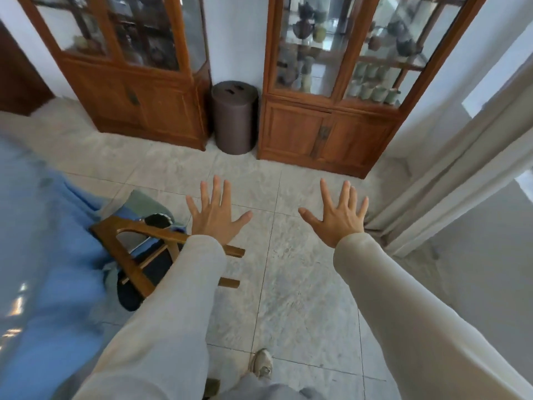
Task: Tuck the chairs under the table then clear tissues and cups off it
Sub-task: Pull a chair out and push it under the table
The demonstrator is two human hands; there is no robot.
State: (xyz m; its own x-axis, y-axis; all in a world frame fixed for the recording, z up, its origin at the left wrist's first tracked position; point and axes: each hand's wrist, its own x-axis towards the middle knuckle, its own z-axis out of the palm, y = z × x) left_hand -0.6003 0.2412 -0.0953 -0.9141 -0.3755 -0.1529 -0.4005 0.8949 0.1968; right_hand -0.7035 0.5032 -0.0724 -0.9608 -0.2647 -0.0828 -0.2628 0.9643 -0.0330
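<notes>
— Spreading both palms, you hold nothing: left hand (215, 215) and right hand (339, 217) hover bare, fingers splayed.
— And the chair (122, 256)?
— Down-left of your left hand, beneath that forearm, against the blue-draped table (43, 255). Stiff wood, probably weighty; grasp its top rail.

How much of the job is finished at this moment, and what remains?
Nothing looks finished. The wooden chair stands beside the blue-covered table, seemingly not fully tucked in. The left hand and right hand are spread open, holding nothing. No tissues or cups are in view, so clearing remains.
</notes>
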